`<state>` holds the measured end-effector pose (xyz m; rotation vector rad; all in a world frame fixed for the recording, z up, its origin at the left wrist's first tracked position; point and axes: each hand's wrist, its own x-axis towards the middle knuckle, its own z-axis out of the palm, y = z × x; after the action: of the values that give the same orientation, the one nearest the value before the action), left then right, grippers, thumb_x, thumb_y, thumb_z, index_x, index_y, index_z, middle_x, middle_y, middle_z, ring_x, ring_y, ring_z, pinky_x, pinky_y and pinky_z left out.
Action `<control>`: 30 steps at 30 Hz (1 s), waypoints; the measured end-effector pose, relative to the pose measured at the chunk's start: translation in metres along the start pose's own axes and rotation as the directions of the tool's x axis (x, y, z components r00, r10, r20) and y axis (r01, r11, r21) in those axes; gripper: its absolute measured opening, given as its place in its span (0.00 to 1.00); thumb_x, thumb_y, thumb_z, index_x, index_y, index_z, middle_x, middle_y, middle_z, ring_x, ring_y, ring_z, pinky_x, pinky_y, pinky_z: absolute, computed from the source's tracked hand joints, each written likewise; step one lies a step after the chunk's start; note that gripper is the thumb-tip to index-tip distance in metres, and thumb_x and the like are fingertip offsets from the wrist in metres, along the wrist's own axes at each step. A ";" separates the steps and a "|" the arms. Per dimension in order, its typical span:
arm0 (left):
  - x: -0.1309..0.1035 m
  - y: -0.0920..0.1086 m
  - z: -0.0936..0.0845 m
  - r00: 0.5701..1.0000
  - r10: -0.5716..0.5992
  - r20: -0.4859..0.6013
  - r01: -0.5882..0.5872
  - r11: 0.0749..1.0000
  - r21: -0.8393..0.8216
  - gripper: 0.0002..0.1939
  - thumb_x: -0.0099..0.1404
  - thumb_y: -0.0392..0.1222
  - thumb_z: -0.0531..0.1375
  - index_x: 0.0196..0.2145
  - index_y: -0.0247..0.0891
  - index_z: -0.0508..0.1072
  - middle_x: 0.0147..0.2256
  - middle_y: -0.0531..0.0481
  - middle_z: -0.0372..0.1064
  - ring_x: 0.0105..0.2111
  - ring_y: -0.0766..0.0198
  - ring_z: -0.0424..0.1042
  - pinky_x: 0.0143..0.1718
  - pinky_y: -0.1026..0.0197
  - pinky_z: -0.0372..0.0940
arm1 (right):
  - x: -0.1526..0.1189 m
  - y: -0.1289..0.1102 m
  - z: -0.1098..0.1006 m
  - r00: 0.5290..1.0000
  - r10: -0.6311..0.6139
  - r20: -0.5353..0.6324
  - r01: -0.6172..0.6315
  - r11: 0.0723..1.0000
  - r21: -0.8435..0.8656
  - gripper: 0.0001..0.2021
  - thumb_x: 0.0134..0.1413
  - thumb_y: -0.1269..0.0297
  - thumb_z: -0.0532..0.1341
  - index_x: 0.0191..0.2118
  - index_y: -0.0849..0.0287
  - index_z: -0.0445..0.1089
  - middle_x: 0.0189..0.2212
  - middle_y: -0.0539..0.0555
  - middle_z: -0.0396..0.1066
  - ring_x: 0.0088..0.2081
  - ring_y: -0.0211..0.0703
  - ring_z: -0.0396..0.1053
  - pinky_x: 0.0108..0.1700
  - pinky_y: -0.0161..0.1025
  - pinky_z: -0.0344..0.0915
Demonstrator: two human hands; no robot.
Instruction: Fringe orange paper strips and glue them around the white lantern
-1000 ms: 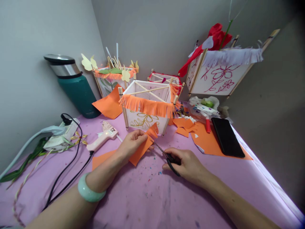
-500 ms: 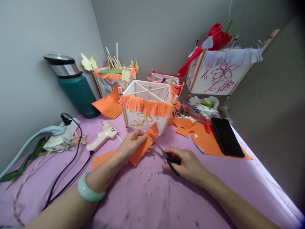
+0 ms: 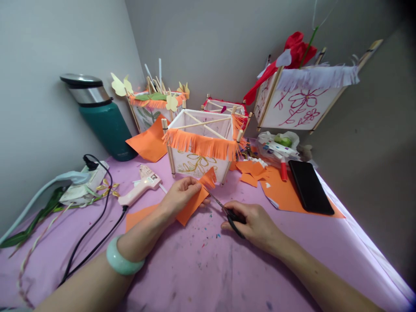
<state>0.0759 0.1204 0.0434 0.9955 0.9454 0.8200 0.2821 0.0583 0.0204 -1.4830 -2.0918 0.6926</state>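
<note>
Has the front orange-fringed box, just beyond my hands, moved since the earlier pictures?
No, the front orange-fringed box stands in the same place relative to the teal bottle, with no visible shift either way.

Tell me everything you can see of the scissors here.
The scissors have black, plastic-looking handles and slim, metallic-looking blades. The right hand grips them by the handles above the purple table, blades pointing forward and to the left. The tips are at the edge of the orange paper held in the left hand; how far the blades stand open is unclear.
</note>
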 end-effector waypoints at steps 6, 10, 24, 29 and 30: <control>0.002 -0.002 -0.002 1.000 0.003 0.010 -0.003 1.000 0.025 0.06 0.61 0.38 0.59 0.31 0.35 0.63 0.24 0.48 0.73 0.24 0.61 0.76 0.28 0.61 0.70 | 0.001 0.003 0.003 1.000 0.014 0.003 -0.014 1.000 0.013 0.12 0.49 0.55 0.66 0.37 0.57 0.71 0.21 0.44 0.60 0.24 0.34 0.55 0.26 0.30 0.52; 0.003 -0.002 -0.003 0.999 0.021 0.028 -0.023 0.997 0.068 0.07 0.61 0.39 0.60 0.32 0.34 0.64 0.25 0.47 0.74 0.25 0.61 0.76 0.28 0.61 0.70 | 0.001 0.003 0.004 1.000 0.022 -0.006 -0.022 1.000 0.018 0.13 0.48 0.55 0.66 0.37 0.56 0.71 0.21 0.44 0.60 0.23 0.34 0.55 0.26 0.30 0.52; 0.000 -0.002 0.000 0.997 -0.026 0.077 0.022 0.998 0.060 0.10 0.59 0.41 0.62 0.31 0.35 0.63 0.23 0.48 0.73 0.24 0.62 0.76 0.27 0.61 0.71 | -0.001 0.000 0.002 1.000 0.014 0.004 -0.014 1.000 0.016 0.12 0.49 0.56 0.66 0.37 0.57 0.71 0.22 0.44 0.60 0.24 0.34 0.55 0.27 0.30 0.53; 0.001 -0.002 -0.001 0.997 -0.027 0.074 0.024 0.998 0.050 0.11 0.59 0.41 0.62 0.31 0.35 0.63 0.24 0.48 0.73 0.24 0.61 0.76 0.27 0.61 0.71 | 0.000 0.000 0.002 1.000 0.010 -0.004 -0.010 1.000 0.010 0.11 0.49 0.57 0.66 0.35 0.57 0.70 0.21 0.44 0.60 0.23 0.34 0.55 0.26 0.30 0.52; 0.001 -0.003 -0.001 0.997 -0.028 0.073 0.025 0.999 0.045 0.11 0.58 0.42 0.63 0.30 0.35 0.63 0.24 0.47 0.73 0.24 0.61 0.76 0.27 0.61 0.71 | 0.000 0.000 0.003 1.000 0.011 -0.006 -0.011 1.000 0.010 0.11 0.49 0.57 0.66 0.35 0.57 0.70 0.21 0.44 0.60 0.23 0.34 0.55 0.26 0.30 0.52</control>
<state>0.0758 0.1211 0.0404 1.0427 0.9145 0.7380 0.2808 0.0579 0.0182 -1.4902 -2.0741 0.7007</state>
